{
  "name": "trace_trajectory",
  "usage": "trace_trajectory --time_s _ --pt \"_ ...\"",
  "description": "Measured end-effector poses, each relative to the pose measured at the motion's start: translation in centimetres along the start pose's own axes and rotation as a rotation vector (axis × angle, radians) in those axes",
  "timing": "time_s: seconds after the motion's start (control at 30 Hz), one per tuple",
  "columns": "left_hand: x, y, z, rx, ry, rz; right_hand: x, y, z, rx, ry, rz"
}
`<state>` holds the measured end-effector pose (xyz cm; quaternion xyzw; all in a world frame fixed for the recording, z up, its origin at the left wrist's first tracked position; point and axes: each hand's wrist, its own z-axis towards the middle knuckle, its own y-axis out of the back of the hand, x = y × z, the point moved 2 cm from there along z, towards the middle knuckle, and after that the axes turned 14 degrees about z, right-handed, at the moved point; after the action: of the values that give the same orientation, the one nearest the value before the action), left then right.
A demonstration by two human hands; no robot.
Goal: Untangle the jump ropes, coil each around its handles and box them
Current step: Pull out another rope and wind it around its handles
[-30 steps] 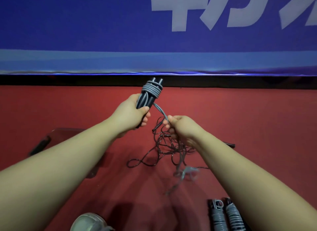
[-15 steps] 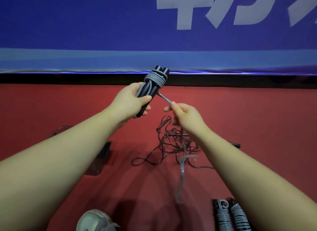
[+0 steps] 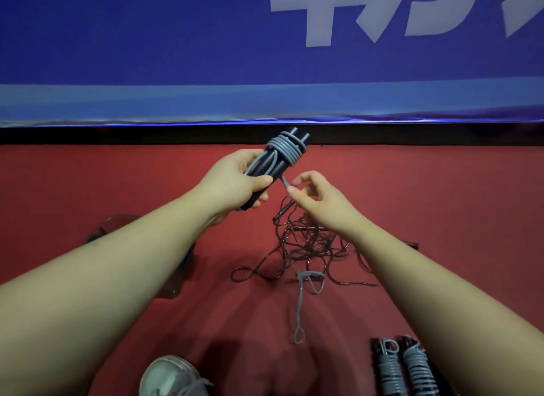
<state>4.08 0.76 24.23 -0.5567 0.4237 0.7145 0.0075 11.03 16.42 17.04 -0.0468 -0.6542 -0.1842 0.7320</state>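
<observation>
Coiling step: left grip (image 3: 235, 183) clamps the paired handles (image 3: 279, 169); right grip (image 3: 321, 202) apparently pinches the grey rope (image 3: 285, 182). The next wrap needs slack.

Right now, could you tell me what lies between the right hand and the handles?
Only a short stretch of grey rope, running from the handles to the right hand, whose fingers pinch it; the head view shows this.

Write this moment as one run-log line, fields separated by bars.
left hand grips black handles wrapped in grey rope | right hand pinches rope tail | floor: dark rope tangle, two coiled ropes
</observation>
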Motion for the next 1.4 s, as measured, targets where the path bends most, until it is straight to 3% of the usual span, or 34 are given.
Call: trace_trajectory --time_s 0.1,0.23,0.33,0.43,0.53,0.63,0.7,0.8,0.87,1.07,1.23,1.4 --pt "0.0 0.2 0.3 -0.024 0.024 -0.012 0.9 -0.4 -0.2 -0.147 0.213 -0.148" --pt "0.2 1.4 0.5 -0.045 0.033 -0.041 1.9 -0.6 -0.4 -0.168 0.303 -0.343" --pt "-0.2 1.3 0.4 -0.043 0.029 -0.1 2.1 -0.9 0.4 -0.244 0.298 -0.442" --pt "-1.4 1.2 0.7 -0.117 0.028 -0.17 1.2 0.0 2.3 -0.26 0.083 -0.664" --pt "-2.4 3.1 1.3 -0.237 0.045 -0.29 -0.5 3.0 1.8 -0.272 -0.136 -0.53" --pt "-2.5 4.4 1.3 -0.227 0.06 -0.277 -0.2 4.1 1.0 -0.332 0.003 -0.27" --pt "-2.5 3.6 0.9 -0.168 0.066 -0.211 1.7 2.5 1.4 -0.251 0.128 -0.205" --pt "-3.0 2.1 0.3 -0.092 0.035 -0.124 4.4 -1.0 2.3 -0.144 0.224 -0.181" --pt "-3.3 2.1 0.0 -0.086 0.021 -0.094 5.4 -2.5 2.5 -0.165 0.261 -0.204" --pt "-3.9 2.6 -0.2 -0.1 0.006 -0.074 6.1 -2.0 2.9 -0.122 0.297 -0.082" --pt "-4.0 2.4 0.2 -0.08 0.005 -0.13 6.0 -1.6 2.8 -0.003 0.188 0.24" --pt "-4.0 2.4 0.4 -0.054 -0.004 -0.162 6.1 -1.5 2.7 0.001 0.158 0.311"
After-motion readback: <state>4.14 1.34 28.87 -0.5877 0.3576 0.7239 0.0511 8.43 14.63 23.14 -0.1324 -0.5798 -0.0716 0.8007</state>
